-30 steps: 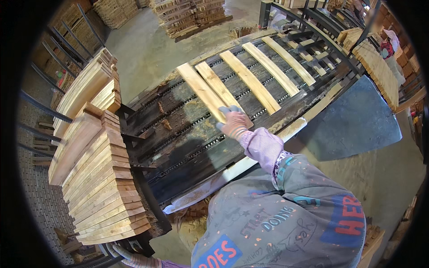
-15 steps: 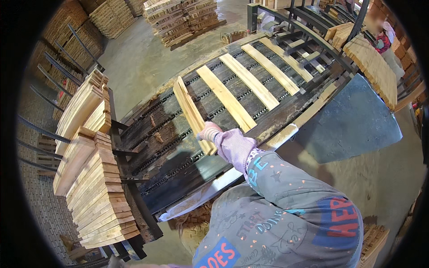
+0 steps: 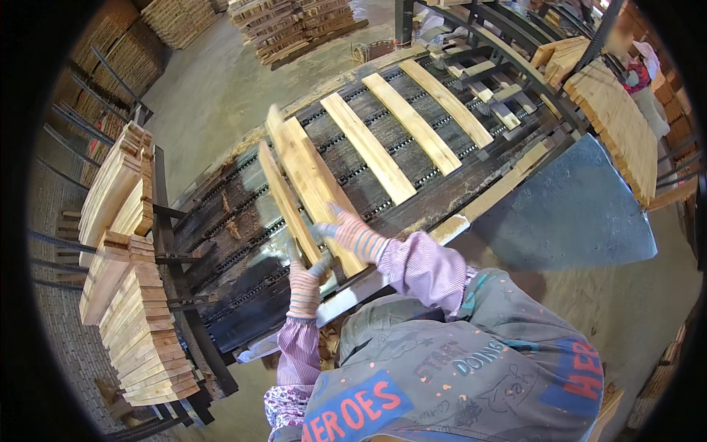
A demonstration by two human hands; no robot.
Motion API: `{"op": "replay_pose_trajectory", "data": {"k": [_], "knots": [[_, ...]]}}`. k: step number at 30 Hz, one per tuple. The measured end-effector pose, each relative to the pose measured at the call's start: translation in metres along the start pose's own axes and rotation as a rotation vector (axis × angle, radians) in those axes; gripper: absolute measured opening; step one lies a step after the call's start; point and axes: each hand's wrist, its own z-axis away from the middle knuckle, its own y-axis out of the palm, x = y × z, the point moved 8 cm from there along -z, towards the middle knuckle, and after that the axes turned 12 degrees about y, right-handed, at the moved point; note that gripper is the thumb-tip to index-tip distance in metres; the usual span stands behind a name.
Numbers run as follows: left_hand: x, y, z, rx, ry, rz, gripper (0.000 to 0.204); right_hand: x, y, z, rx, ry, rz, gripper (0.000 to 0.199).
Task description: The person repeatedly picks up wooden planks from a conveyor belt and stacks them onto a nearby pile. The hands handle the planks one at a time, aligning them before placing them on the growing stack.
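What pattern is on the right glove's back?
The right glove has orange and pale stripes there, clearest in the head view.

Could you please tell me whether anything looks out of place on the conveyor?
Yes: loose brown scraps lie on the dark conveyor, left of the boards; their ragged shape looks odd beside such straight-edged pieces.
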Motion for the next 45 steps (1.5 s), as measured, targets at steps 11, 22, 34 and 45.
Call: {"op": "replay_pose_trajectory", "data": {"k": [11,22,34,45], "knots": [[0.039,0.022,-0.082,-0.17,0.3,-0.825,0.113,0.098,-0.2,-0.016,-0.676,0.232,0.928,0.082],[0.034,0.023,-0.105,-0.386,-0.065,-1.119,0.103,0.157,-0.339,-0.003,-0.958,0.309,1.067,0.08],[0.028,0.113,-0.146,-0.368,0.088,-0.987,0.104,0.138,-0.378,-0.02,-0.83,0.162,0.917,0.093],[0.05,0.065,-0.147,-0.367,0.016,-0.811,0.113,0.187,-0.441,0.008,-0.79,-0.186,0.958,0.09]]}}
